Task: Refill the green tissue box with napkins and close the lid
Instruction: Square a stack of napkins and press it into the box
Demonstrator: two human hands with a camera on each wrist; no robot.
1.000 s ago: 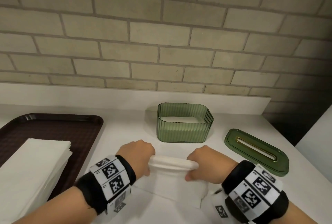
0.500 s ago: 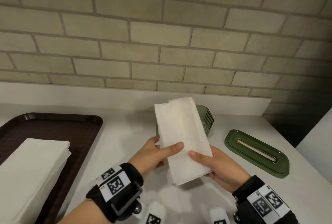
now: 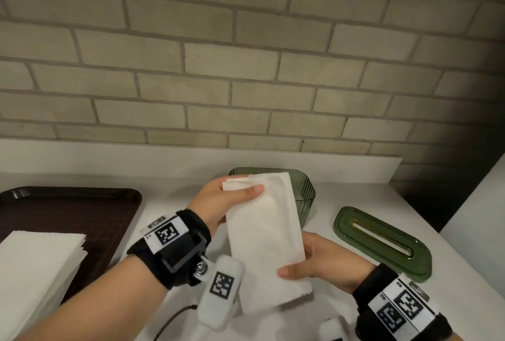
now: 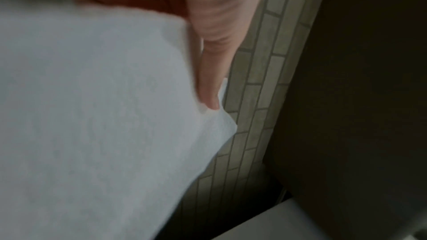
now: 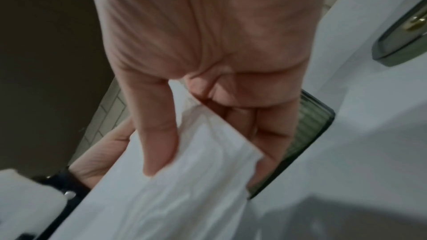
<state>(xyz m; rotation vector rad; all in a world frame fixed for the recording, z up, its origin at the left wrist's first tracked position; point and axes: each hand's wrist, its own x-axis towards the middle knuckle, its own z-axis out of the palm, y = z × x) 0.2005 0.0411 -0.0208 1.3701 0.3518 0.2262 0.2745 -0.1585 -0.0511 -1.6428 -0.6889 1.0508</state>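
Leftmost, a brown tray (image 3: 82, 212) on the white table (image 3: 451, 272) carries a stack (image 3: 35, 280) of napkins. Next, the left hand (image 3: 218, 204) has its grip pinched on the top end of a folded napkin wad (image 3: 265, 236) (held up above the table), thumb on its face. The right hand (image 3: 325, 261) clasps the wad's lower part. Behind the wad stands the open green box (image 3: 304, 190). Rightmost, the lid (image 3: 382, 242) lies flat on the table, apart from the box.

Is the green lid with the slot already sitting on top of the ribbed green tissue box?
No, the green slotted lid lies flat on the white counter, apart from the ribbed green tissue box, which stands open.
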